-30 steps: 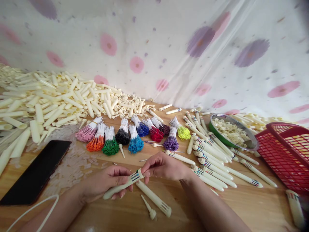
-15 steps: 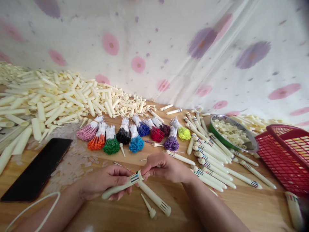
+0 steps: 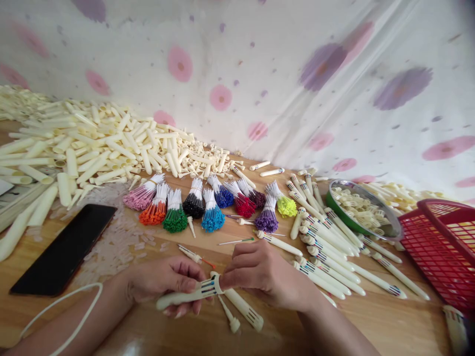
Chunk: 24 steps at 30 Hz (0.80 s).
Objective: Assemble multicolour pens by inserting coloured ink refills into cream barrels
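A cream multicolour pen (image 3: 193, 292) with coloured sliders near its top lies across my left hand (image 3: 168, 284), whose fingers wrap round the barrel. At the pen's top end, my right hand (image 3: 260, 274) has its fingers closed against the rim; its thumb is mostly hidden. Below the hands, another cream barrel (image 3: 245, 309) with slots rests on the table. Beside it is a tapered cream plug (image 3: 229, 315). Just beyond my left hand lies a cream piece with thin refills (image 3: 191, 253), one orange-tipped. A green-tipped refill (image 3: 235, 242) lies farther back.
Colour-sorted refill bundles (image 3: 175, 215) stand in the middle. Cream barrels (image 3: 92, 143) are heaped at the back left, near a black phone (image 3: 67, 247) and clear small tubes (image 3: 111, 247). Finished-looking pens (image 3: 326, 247), a green-sided bowl (image 3: 336, 210) and a red basket (image 3: 438, 247) occupy the right.
My right hand has turned knuckles-up over the pen's top end, and the pen has lowered slightly. The green-tipped refill and the cream piece with refills now show more fully. The view has shifted slightly.
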{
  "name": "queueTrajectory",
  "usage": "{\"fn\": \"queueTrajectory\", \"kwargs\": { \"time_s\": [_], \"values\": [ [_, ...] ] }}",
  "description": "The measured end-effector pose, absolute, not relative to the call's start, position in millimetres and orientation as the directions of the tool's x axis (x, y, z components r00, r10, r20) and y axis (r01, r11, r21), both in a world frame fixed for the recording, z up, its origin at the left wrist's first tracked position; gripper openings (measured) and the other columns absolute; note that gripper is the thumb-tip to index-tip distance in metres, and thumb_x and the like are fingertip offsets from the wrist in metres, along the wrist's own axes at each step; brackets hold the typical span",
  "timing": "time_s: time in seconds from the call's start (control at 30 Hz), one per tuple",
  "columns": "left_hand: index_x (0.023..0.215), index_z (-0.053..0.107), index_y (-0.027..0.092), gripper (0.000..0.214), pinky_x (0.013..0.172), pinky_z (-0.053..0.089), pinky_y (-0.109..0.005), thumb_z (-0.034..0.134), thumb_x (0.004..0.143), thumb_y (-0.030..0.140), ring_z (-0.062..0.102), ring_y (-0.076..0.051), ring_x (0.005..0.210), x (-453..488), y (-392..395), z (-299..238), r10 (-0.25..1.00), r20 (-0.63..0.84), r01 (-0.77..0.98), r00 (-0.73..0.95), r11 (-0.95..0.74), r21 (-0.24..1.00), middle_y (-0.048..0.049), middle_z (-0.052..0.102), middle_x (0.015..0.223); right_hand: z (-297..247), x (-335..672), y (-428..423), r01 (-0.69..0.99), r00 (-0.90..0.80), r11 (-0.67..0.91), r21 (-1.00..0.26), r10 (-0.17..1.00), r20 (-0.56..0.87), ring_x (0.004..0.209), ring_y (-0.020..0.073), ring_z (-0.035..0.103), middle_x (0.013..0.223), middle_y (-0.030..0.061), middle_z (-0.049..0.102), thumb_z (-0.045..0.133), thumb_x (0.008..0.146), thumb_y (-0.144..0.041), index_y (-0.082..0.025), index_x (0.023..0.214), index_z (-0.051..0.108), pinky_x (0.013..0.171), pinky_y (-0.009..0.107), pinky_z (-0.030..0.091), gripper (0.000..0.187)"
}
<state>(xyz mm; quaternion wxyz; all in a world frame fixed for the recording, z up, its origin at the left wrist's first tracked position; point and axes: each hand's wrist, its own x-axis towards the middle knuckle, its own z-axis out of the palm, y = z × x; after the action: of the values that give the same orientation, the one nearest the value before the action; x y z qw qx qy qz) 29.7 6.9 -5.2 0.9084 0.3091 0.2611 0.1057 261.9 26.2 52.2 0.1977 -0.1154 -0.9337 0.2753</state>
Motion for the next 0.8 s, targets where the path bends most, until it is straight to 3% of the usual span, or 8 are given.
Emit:
{"fn": "queueTrajectory", "kwargs": {
  "time_s": [0.2, 0.3, 0.37, 0.47, 0.57, 0.67, 0.73, 0.8],
  "values": [
    [0.08, 0.071, 0.014, 0.039, 0.035, 0.034, -0.015, 0.079, 0.06, 0.046, 0.05, -0.005, 0.039, 25, 9, -3, 0.407, -0.395, -0.042, 0.824, 0.739, 0.673, -0.0032, 0.07, 0.065, 45, 262, 30, 0.062, -0.797, 0.758, -0.65, 0.43, 0.425, 0.07, 0.0124, 0.058, 0.08, 0.0074, 0.071, 0.038, 0.097, -0.026, -0.015, 0.091, 0.064, 0.066, 0.024, 0.044, 0.029],
    [0.083, 0.07, 0.014, 0.038, 0.045, 0.039, -0.018, 0.08, 0.061, 0.043, 0.055, -0.007, 0.049, 21, 12, 2, 0.567, -0.4, -0.083, 0.72, 0.643, 0.761, -0.0033, 0.069, 0.07, 39, 271, 40, 0.26, -0.726, 0.672, -0.693, 0.61, 0.318, 0.07, 0.0112, 0.06, 0.078, 0.0051, 0.069, 0.049, 0.092, -0.023, -0.015, 0.088, 0.064, 0.065, 0.021, 0.045, 0.017],
    [0.086, 0.069, 0.014, 0.034, 0.052, 0.04, -0.02, 0.077, 0.066, 0.04, 0.056, -0.009, 0.055, 18, 15, 5, 0.684, -0.38, -0.104, 0.622, 0.554, 0.826, -0.0035, 0.068, 0.074, 35, 280, 47, 0.484, -0.66, 0.612, -0.626, 0.724, 0.199, 0.068, 0.0121, 0.059, 0.074, 0.0038, 0.067, 0.053, 0.089, -0.02, -0.016, 0.084, 0.064, 0.063, 0.022, 0.043, 0.013],
    [0.09, 0.066, 0.015, 0.033, 0.054, 0.039, -0.022, 0.074, 0.07, 0.04, 0.052, -0.01, 0.058, 16, 18, 5, 0.787, -0.339, -0.082, 0.516, 0.439, 0.895, -0.0029, 0.066, 0.077, 27, 292, 49, 0.7, -0.609, 0.558, -0.446, 0.792, 0.036, 0.071, 0.015, 0.058, 0.076, 0.0034, 0.066, 0.06, 0.084, -0.02, -0.017, 0.082, 0.063, 0.063, 0.024, 0.041, 0.005],
    [0.085, 0.062, 0.015, 0.037, 0.053, 0.037, -0.021, 0.077, 0.064, 0.042, 0.049, -0.009, 0.058, 18, 20, 3, 0.841, -0.314, -0.03, 0.44, 0.364, 0.931, 0.0014, 0.061, 0.069, 16, 295, 42, 0.788, -0.588, 0.544, -0.289, 0.804, -0.09, 0.075, 0.0192, 0.059, 0.082, 0.0049, 0.066, 0.07, 0.076, -0.029, -0.016, 0.086, 0.061, 0.063, 0.027, 0.042, 0.019],
    [0.077, 0.059, 0.015, 0.039, 0.052, 0.038, -0.02, 0.075, 0.064, 0.048, 0.048, -0.009, 0.056, 21, 19, 0, 0.847, -0.306, 0.014, 0.434, 0.333, 0.943, 0.0021, 0.059, 0.065, 6, 292, 38, 0.812, -0.581, 0.563, -0.151, 0.803, -0.133, 0.077, 0.0218, 0.06, 0.083, 0.0082, 0.066, 0.068, 0.078, -0.022, -0.014, 0.08, 0.06, 0.066, 0.03, 0.043, 0.012],
    [0.078, 0.061, 0.015, 0.038, 0.052, 0.041, -0.022, 0.069, 0.07, 0.051, 0.051, -0.011, 0.056, 22, 18, -1, 0.823, -0.302, 0.049, 0.48, 0.319, 0.947, -0.0006, 0.062, 0.067, 7, 292, 37, 0.818, -0.573, 0.557, -0.147, 0.811, -0.116, 0.073, 0.0199, 0.061, 0.08, 0.0074, 0.066, 0.061, 0.082, -0.015, -0.015, 0.078, 0.058, 0.065, 0.028, 0.043, 0.005],
    [0.084, 0.065, 0.015, 0.036, 0.057, 0.044, -0.024, 0.063, 0.076, 0.05, 0.056, -0.013, 0.06, 20, 16, -1, 0.802, -0.276, 0.095, 0.529, 0.267, 0.959, -0.0038, 0.066, 0.073, 15, 294, 36, 0.805, -0.561, 0.537, -0.252, 0.827, -0.032, 0.065, 0.0165, 0.061, 0.075, 0.0042, 0.066, 0.053, 0.087, -0.014, -0.016, 0.084, 0.056, 0.059, 0.026, 0.043, 0.004]
  ]
}}
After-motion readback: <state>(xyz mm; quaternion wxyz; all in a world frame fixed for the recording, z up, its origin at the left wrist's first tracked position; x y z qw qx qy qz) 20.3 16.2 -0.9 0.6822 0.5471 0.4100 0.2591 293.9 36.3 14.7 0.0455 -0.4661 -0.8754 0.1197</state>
